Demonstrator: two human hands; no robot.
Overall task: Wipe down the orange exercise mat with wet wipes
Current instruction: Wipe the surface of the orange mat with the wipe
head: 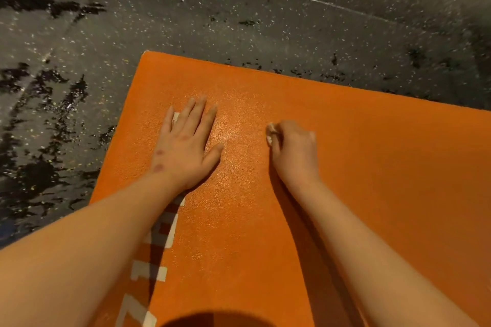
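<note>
Near the far left corner of the orange exercise mat point(372, 167), which lies flat on a dark speckled rubber floor point(239, 21), both of the person's hands are down on the surface. The left hand point(186, 146) rests palm-down with its fingers straight and slightly fanned, pointing toward the far edge; it holds nothing and looks to be bracing the mat. The right hand point(295, 148) sits just beside it to the right, knuckles up, its fingers curled round a bunched white wet wipe point(270, 133), of which only a small part shows at the thumb side, pressed against the mat. Between the two hands the texture carries a damp-looking sheen point(233, 127), whereas the broad stretch to the right of the right hand appears matte, so the ground left to cover probably lies rightward and back toward the person. That puts the wipe-holding hand nearer the untreated area, with the bracing hand on the opposite side of it. White lettering point(164, 236) runs along the left edge toward the body, partly under the left forearm, which suggests the long axis runs that way too, but the mat leaves the view at the right and at the bottom, so its true length cannot be told.
</note>
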